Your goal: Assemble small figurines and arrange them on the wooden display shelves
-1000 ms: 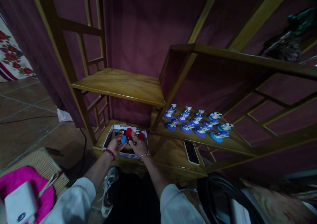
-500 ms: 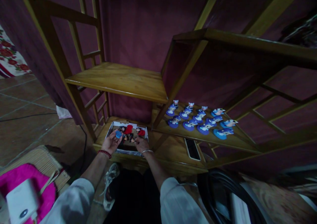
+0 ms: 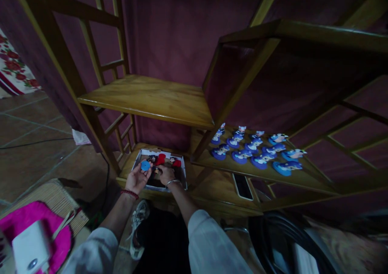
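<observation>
My left hand (image 3: pixel 137 180) holds a round blue disc (image 3: pixel 146 165) by its edge over the left side of a shallow white cardboard box (image 3: pixel 184 173). Close beside it, my right hand (image 3: pixel 166 174) reaches into the box, its fingers closed on a small dark-haired figurine (image 3: pixel 157 170); the fingertips are partly hidden. Behind the hands in the box lie a dark figurine with a red part (image 3: pixel 160 158) and another red-and-black figurine (image 3: pixel 174 161). The box rests on the lowest wooden shelf.
Several purple-and-blue figurines (image 3: pixel 241 157) stand in rows on the shelf to the right. A phone (image 3: pixel 242 186) lies below them. Above the box is a wooden shelf board (image 3: pixel 148 98). At lower left, a white device (image 3: pixel 32 247) rests on pink cloth (image 3: pixel 57 229).
My right hand has moved left, nearer the blue disc, with the small figurine at its fingertips. My left hand has turned the disc's flat face more toward me. The view has shifted slightly.
</observation>
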The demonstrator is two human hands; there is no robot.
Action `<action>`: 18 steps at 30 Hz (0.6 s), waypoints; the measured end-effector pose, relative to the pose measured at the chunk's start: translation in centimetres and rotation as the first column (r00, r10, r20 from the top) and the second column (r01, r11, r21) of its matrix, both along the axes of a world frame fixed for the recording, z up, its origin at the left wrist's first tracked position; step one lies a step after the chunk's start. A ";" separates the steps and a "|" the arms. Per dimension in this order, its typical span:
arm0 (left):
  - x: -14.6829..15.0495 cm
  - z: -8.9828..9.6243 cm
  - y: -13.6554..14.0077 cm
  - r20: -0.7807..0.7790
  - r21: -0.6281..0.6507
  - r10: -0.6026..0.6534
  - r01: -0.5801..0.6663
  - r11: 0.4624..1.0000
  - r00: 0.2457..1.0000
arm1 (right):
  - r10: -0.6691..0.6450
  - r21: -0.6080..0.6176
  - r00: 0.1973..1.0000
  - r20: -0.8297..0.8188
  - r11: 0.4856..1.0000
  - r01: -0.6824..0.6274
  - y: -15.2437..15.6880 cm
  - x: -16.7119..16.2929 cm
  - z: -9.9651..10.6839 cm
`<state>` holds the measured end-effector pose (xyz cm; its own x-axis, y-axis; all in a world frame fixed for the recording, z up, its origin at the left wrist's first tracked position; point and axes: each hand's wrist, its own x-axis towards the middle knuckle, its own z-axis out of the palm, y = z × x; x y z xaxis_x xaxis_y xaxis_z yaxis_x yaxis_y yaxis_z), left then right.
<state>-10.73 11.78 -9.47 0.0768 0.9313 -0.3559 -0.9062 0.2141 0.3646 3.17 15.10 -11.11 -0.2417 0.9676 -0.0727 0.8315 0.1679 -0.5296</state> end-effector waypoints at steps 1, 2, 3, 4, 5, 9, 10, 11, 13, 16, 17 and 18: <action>0.0 0.0 0.0 -0.001 -0.014 -0.005 0.005 1.000 1.000 | 0.017 0.003 1.000 0.008 1.000 -0.017 0.1 -0.4 0.0; 0.1 -0.1 0.1 -0.003 -0.026 -0.008 0.008 1.000 1.000 | 0.031 0.002 0.999 0.018 1.000 -0.031 0.2 -0.8 0.0; 0.1 -0.1 0.1 -0.008 -0.034 -0.010 0.010 0.999 1.000 | 0.044 -0.001 0.999 0.029 0.999 -0.044 0.3 -1.2 0.0; 0.2 -0.2 0.2 -0.014 -0.038 -0.008 0.008 0.999 1.000 | 0.056 -0.007 0.998 0.041 0.998 -0.056 0.4 -1.5 -0.1; 0.2 -0.2 0.2 -0.021 -0.039 -0.004 0.004 0.999 1.000 | 0.067 -0.013 0.996 0.054 0.998 -0.066 0.5 -1.8 -0.2; 0.3 -0.1 0.3 -0.034 -0.037 0.008 -0.009 0.999 0.999 | 0.094 -0.039 0.989 0.112 0.995 -0.090 0.7 -2.6 -0.4; 0.3 -0.1 0.3 -0.032 -0.034 0.008 -0.009 0.999 0.999 | 0.095 -0.046 0.987 0.129 0.995 -0.090 0.7 -2.6 -0.5; 0.3 -0.1 0.2 -0.028 -0.031 0.008 -0.009 0.999 1.000 | 0.093 -0.053 0.985 0.146 0.995 -0.087 0.7 -2.7 -0.6; 0.3 0.0 0.2 -0.022 -0.028 0.011 -0.011 1.000 1.000 | 0.085 -0.065 0.981 0.177 0.995 -0.075 0.8 -2.7 -0.7; 0.3 0.0 0.1 -0.022 -0.038 0.013 -0.014 0.999 1.000 | 0.074 -0.069 0.976 0.206 0.996 -0.061 0.8 -2.6 -0.9; 0.3 0.0 0.1 -0.024 -0.042 0.012 -0.013 0.999 1.000 | 0.074 -0.067 0.975 0.210 0.996 -0.061 0.8 -2.6 -0.9; 0.3 0.0 0.1 -0.027 -0.045 0.011 -0.012 0.999 1.000 | 0.073 -0.062 0.975 0.212 0.996 -0.061 0.8 -2.5 -0.9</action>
<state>-10.39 11.91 -9.44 0.0563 0.9149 -0.3998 -0.8986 0.2210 0.3791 0.62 15.91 -12.05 -0.2788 0.9429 -0.1820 0.9142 0.2026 -0.3509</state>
